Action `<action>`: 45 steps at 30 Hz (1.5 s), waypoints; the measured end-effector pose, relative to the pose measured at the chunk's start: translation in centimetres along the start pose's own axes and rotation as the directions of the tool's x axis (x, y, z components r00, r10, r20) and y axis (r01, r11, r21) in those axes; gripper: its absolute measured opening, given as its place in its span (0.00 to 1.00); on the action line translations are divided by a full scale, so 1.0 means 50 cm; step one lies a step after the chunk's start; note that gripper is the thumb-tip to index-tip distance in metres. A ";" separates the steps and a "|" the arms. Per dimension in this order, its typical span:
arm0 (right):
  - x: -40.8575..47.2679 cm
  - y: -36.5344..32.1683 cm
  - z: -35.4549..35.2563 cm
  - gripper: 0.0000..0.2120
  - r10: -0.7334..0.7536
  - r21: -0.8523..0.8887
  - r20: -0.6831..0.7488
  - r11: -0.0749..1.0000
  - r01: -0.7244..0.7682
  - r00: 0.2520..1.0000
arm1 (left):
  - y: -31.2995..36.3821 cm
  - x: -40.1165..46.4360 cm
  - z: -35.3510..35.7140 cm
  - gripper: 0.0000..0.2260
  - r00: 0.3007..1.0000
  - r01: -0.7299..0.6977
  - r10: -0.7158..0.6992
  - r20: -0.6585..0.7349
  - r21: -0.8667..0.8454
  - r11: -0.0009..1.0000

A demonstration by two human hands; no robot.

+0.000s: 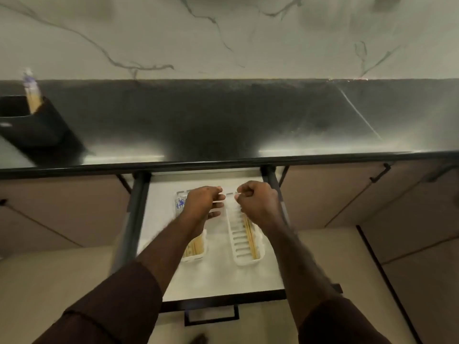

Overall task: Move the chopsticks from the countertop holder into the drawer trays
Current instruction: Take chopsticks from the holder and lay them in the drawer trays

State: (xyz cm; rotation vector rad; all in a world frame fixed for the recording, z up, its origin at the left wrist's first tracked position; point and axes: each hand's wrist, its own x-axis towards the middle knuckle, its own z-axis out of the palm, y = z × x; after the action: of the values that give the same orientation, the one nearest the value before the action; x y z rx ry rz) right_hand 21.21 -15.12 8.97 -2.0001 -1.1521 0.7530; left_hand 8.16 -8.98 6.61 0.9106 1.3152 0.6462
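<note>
Low in the frame, both hands, left hand point(201, 202) and right hand point(257, 202), reach over the open drawer point(223, 281), fingers curled, seemingly pinching a blurred pale chopstick point(219, 201) above two white trays point(244, 244) holding chopsticks, while more stand in the black holder point(37, 122) on the bench point(223, 120) at upper left.

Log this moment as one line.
drawer open | hands over trays | chopsticks left in holder
</note>
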 end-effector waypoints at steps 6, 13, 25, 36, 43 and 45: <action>-0.060 -0.166 0.052 0.04 -0.167 0.121 -0.009 0.979 0.167 0.986 | 0.088 -0.098 -0.170 0.08 0.986 -0.147 0.139 -0.096 -0.088 0.985; -0.157 -0.367 0.217 0.04 -0.333 0.153 -0.004 0.931 0.330 0.943 | 0.134 -0.211 -0.474 0.07 0.942 -0.314 0.284 -0.180 -0.169 0.934; -0.304 -0.658 0.528 0.05 -0.443 0.199 0.067 0.884 0.423 0.894 | 0.196 -0.301 -0.939 0.09 0.899 -0.411 0.379 -0.220 -0.120 0.904; -0.204 -0.782 0.637 0.06 -0.493 0.262 0.081 0.849 0.458 0.866 | 0.270 -0.176 -1.057 0.06 0.868 -0.470 0.443 -0.223 -0.086 0.878; -0.084 -0.834 0.661 0.05 -0.472 0.287 0.085 0.855 0.432 0.878 | 0.370 -0.051 -1.069 0.05 0.839 -0.515 0.491 -0.235 -0.050 0.856; -0.045 -0.840 0.669 0.04 -0.458 0.273 0.071 0.864 0.424 0.886 | 0.394 -0.008 -1.060 0.04 0.850 -0.503 0.482 -0.211 -0.053 0.863</action>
State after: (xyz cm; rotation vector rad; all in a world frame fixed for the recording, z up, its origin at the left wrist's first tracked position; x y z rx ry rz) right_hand -25.47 7.41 23.13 -1.4166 -1.4495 0.7530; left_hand -42.08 11.04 23.17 1.1321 1.2005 1.2216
